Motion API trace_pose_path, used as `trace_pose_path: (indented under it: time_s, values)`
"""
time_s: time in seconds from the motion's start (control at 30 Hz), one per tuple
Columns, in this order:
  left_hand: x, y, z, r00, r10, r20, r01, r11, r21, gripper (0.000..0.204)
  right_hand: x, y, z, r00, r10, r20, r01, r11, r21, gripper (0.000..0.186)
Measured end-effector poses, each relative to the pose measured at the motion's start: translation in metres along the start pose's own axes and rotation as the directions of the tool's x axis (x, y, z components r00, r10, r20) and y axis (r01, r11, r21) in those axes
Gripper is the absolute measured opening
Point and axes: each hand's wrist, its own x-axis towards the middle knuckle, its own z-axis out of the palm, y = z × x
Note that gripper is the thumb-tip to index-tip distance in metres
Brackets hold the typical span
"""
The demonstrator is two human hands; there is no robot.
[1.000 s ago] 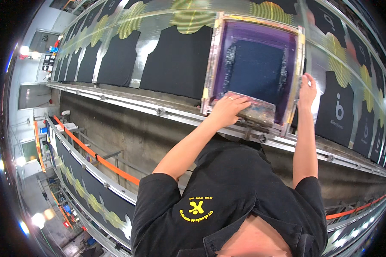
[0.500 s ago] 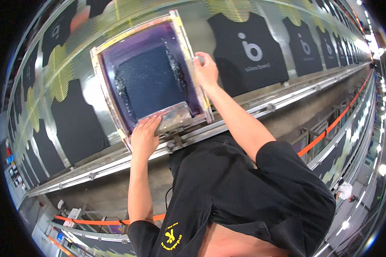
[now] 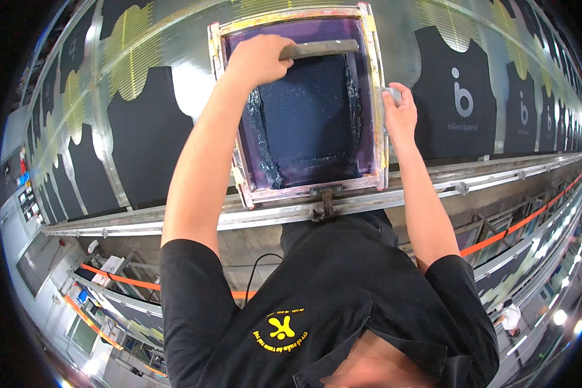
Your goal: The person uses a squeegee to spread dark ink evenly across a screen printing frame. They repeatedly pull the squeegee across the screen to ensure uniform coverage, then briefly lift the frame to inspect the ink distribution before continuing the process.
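Gripping the squeegee [image 3: 326,48] by its left end: left hand [image 3: 258,59], fingers curled round the bar, right end sticking out unsupported. Squeegee lies crosswise inside the screen frame [image 3: 376,84], toward the far end. Can't tell whether its lower edge touches the purple mesh [image 3: 366,145]

Right hand [image 3: 402,116] at the frame's right side, thumb and fingers pinching the pale grey piece there. Frame lies over the tabletop [image 3: 191,90], plain black garment piece [image 3: 142,119] to its left, printed black garment piece [image 3: 446,71] to its right, near end by the bracket [image 3: 323,204] on the metal rail [image 3: 265,216]

Dark ink [image 3: 310,116] covers the middle, ridged down both sides (lumpy, looks wet)

Risks, my read:
- one-ended hold: free end could lift or skew under uneven pressure, leaving a patchy coat
- unequal force from the two hands could twist the frame off the bracket, so the print smears or lands crooked
- left forearm crosses above the left rim; dip it and the ink ridge could wipe onto skin
- too hard a sweep could push ink up over the rim
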Motion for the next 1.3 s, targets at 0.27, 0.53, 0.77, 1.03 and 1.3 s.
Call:
trace_pose_path:
  time_s: [0.27,0.53,0.77,1.03,1.3]
  values:
    - [0.028,-0.014,0.004,0.999,-0.029,0.015,0.027,0.992,0.123,0.043,0.072,-0.149,0.033,0.504,-0.859,0.092,0.860,0.489,-0.146,0.045]
    - [0.003,0.005,0.016,0.998,-0.027,-0.061,0.035,0.992,0.122,0.030,0.051,-0.152,0.069,0.559,-0.623,0.547,0.829,0.412,-0.378,0.038]
    - [-0.157,0.090,0.099,0.978,-0.198,-0.061,0.196,0.980,-0.039,0.041,-0.104,-0.060,0.008,0.557,-0.637,0.533,0.824,0.505,-0.256,0.042]
    - [-0.147,0.086,0.049,0.939,-0.095,0.331,0.131,0.988,-0.086,0.037,-0.088,-0.074,-0.023,0.724,-0.590,0.356,0.632,0.775,-0.002,0.040]
    - [-0.047,0.036,-0.008,1.000,-0.023,0.003,0.023,0.999,-0.023,0.034,0.006,-0.003,0.002,0.985,-0.165,-0.043,0.159,0.981,-0.115,0.040]
